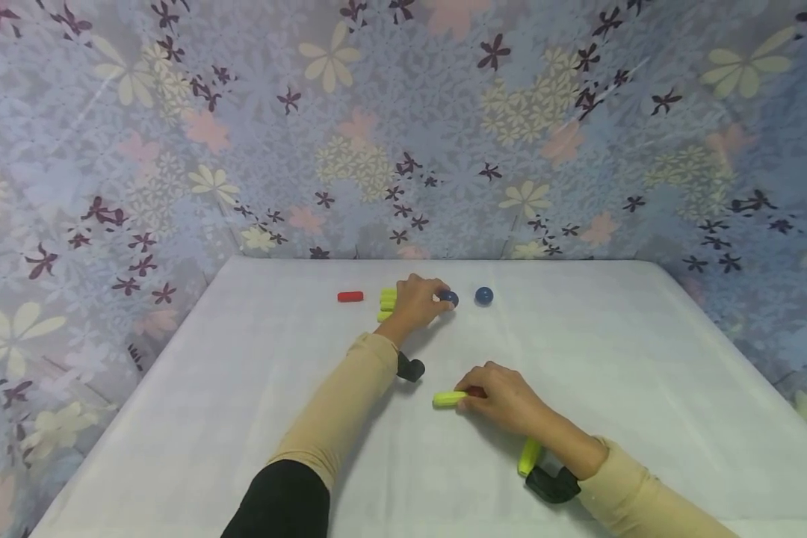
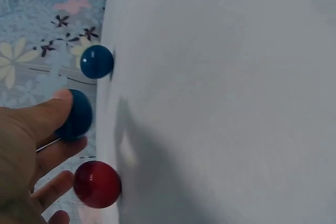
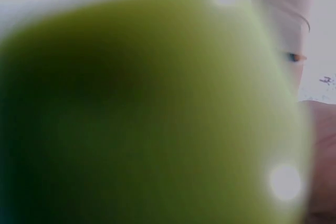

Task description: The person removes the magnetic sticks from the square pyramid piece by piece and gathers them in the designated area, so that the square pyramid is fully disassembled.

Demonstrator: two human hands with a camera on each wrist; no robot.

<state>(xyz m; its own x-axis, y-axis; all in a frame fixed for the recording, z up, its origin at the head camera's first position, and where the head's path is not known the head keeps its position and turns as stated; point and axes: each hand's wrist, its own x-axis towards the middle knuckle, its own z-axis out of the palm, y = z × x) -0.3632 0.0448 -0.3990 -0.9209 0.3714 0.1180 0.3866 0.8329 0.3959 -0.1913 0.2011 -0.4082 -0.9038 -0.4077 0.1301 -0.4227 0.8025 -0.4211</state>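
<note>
My left hand [image 1: 413,300] pinches a blue ball [image 2: 79,115] between thumb and fingers at the back of the table. Just beside it lies a second blue ball [image 1: 484,296]. The left wrist view also has a red ball [image 2: 97,184] close to the lower fingers; my hand hides it from the head. Nearer the front, my right hand [image 1: 504,396] curls its thumb and fingers round a dark red piece [image 1: 475,391], mostly covered. A yellow-green stick [image 1: 447,399] lies against those fingertips. Another yellow-green stick [image 1: 529,456] sits below the right wrist, blurred large in the right wrist view.
Left of my left hand are a red stick [image 1: 350,297] and several yellow-green sticks [image 1: 387,296], partly covered by that hand. A white cloth covers the table [image 1: 208,418]. Flowered fabric [image 1: 403,134] hangs behind it. Black wrist cameras sit under both wrists.
</note>
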